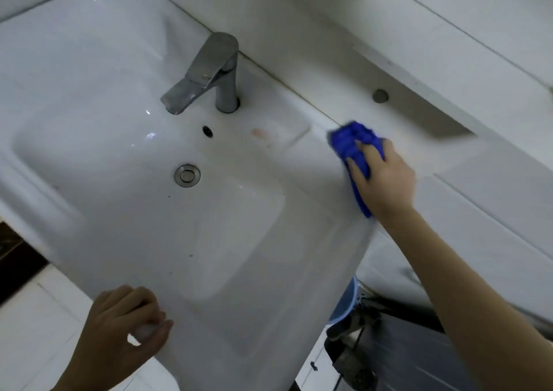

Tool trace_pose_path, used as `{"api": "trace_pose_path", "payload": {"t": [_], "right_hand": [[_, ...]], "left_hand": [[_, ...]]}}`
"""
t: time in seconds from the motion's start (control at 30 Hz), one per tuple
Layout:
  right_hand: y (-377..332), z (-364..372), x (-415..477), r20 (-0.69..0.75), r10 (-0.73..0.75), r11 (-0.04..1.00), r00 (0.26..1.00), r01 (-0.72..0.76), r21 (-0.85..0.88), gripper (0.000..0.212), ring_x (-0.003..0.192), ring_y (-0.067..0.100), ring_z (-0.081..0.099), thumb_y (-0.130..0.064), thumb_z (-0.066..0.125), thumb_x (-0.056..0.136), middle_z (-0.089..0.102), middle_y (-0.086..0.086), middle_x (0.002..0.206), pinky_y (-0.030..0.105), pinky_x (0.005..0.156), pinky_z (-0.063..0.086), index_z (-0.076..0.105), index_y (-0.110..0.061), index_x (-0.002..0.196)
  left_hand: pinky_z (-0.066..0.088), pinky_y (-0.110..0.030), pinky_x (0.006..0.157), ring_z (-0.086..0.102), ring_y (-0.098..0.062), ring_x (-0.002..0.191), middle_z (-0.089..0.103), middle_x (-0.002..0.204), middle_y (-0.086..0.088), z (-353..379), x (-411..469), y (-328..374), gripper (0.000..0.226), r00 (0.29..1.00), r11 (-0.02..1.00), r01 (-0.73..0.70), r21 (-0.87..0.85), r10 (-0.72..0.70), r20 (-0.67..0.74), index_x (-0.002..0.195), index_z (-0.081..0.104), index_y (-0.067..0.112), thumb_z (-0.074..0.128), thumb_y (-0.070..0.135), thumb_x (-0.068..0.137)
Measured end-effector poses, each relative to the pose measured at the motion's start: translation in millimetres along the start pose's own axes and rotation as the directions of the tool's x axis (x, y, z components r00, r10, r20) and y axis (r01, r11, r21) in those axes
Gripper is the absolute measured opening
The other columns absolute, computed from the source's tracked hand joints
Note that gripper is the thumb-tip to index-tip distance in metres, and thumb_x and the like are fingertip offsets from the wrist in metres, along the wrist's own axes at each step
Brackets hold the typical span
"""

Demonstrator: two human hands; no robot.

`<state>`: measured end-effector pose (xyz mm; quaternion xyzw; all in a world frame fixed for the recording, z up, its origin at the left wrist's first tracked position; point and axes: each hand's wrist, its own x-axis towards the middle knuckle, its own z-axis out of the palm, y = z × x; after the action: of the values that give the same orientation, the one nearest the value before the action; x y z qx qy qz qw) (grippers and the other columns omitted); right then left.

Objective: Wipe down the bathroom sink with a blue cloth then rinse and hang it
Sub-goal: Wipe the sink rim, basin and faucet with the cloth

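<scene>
A white ceramic sink (125,223) fills most of the view, with a chrome tap (209,73) at its back and a round metal drain (187,175) in the basin. My right hand (386,178) presses a bunched blue cloth (350,142) onto the sink's flat right ledge, close to the wall. My left hand (125,328) rests on the sink's front rim, its fingers curled over the edge. A pinkish stain (259,133) marks the basin's back slope, right of the overflow hole (207,131).
A white wall ledge (419,70) runs behind the sink. Below the sink's right end stand a blue-rimmed bucket (347,310) and a dark metal frame (353,357). Pale floor tiles (36,331) show at lower left.
</scene>
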<state>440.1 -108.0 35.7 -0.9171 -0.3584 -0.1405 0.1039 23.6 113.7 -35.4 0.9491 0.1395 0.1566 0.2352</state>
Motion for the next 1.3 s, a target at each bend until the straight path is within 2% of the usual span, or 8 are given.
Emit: {"api": "trace_pose_path", "payload": {"t": [0.07,0.17,0.3,0.47,0.67,0.83,1.13,1.3], "right_hand": [[-30,20,40,-0.054,-0.142,0.990,0.988,0.142,-0.009,0.031,0.068,0.032,0.062,-0.032,0.061,0.092,0.063,0.015,0.103,0.026,0.053,0.034,0.067,-0.009,0.112],[-51,28,64,-0.081,-0.212,0.977,0.974,0.211,-0.025,0.027,0.065,0.028,0.061,-0.029,0.062,0.092,0.064,0.014,0.097,0.024,0.052,0.029,0.069,-0.010,0.109],[-5,6,11,-0.067,-0.131,0.991,0.989,0.128,-0.040,0.034,0.067,0.033,0.060,-0.034,0.059,0.094,0.062,0.016,0.101,0.028,0.050,0.036,0.066,-0.011,0.117],[21,-14,-52,0.031,0.143,0.990,0.989,-0.143,0.007,0.034,0.070,0.037,0.059,-0.035,0.063,0.091,0.059,0.018,0.108,0.029,0.057,0.035,0.064,-0.013,0.117],[-45,-21,-130,0.198,0.168,0.986,0.966,-0.163,-0.040,0.017,0.059,0.033,0.056,-0.032,0.070,0.084,0.056,0.010,0.083,0.026,0.051,0.030,0.071,-0.015,0.086],[-105,-33,-163,0.344,0.035,0.998,0.938,-0.014,-0.063,0.022,0.053,0.028,0.053,-0.026,0.074,0.077,0.055,0.008,0.073,0.024,0.048,0.024,0.061,-0.011,0.069],[-210,-45,-235,0.534,-0.064,0.989,0.843,-0.017,0.145,0.021,0.062,0.023,0.059,-0.038,0.062,0.085,0.058,0.001,0.086,0.026,0.051,0.030,0.061,-0.017,0.088],[-233,-54,-243,0.628,0.037,0.941,0.777,-0.238,0.239,0.023,0.073,0.016,0.053,-0.044,0.055,0.090,0.056,-0.005,0.093,0.028,0.060,0.034,0.062,-0.024,0.099]], "left_hand": [[0.037,-0.032,0.061,0.043,-0.004,0.070,0.061,0.074,0.010,1,-2,-3,0.022,1.000,1.000,0.009,0.003,-0.009,0.016,0.059,0.066,0.019,0.068,0.034,0.076],[0.040,-0.036,0.061,0.047,-0.007,0.069,0.061,0.076,0.013,-2,-3,-3,0.020,0.998,1.000,0.023,0.004,-0.023,0.061,0.061,0.067,0.021,0.068,0.035,0.075],[0.040,-0.039,0.060,0.052,-0.016,0.064,0.060,0.074,0.011,-8,0,4,0.022,0.997,1.000,0.024,0.003,-0.024,0.071,0.059,0.065,0.019,0.066,0.033,0.076],[0.035,-0.032,0.063,0.052,-0.019,0.061,0.061,0.070,0.005,-10,0,9,0.026,0.998,0.999,0.029,0.024,-0.031,0.057,0.057,0.063,0.014,0.064,0.031,0.076],[0.037,-0.033,0.065,0.053,-0.024,0.063,0.061,0.072,0.002,-13,0,12,0.027,0.995,0.997,0.050,0.063,-0.055,0.081,0.057,0.062,0.014,0.063,0.034,0.076],[0.040,-0.035,0.073,0.053,-0.020,0.071,0.061,0.078,0.006,-22,-4,14,0.029,0.983,0.997,0.060,0.051,-0.068,0.173,0.067,0.064,0.017,0.061,0.041,0.084],[0.038,-0.027,0.096,0.056,-0.017,0.093,0.068,0.097,0.003,-41,-18,5,0.033,0.954,1.000,-0.006,-0.018,0.011,0.299,0.100,0.074,0.014,0.052,0.039,0.094],[0.039,-0.036,0.107,0.059,-0.019,0.099,0.069,0.102,0.001,-48,-19,12,0.039,0.932,0.999,0.028,0.021,-0.034,0.361,0.107,0.071,0.013,0.044,0.039,0.097]]}}
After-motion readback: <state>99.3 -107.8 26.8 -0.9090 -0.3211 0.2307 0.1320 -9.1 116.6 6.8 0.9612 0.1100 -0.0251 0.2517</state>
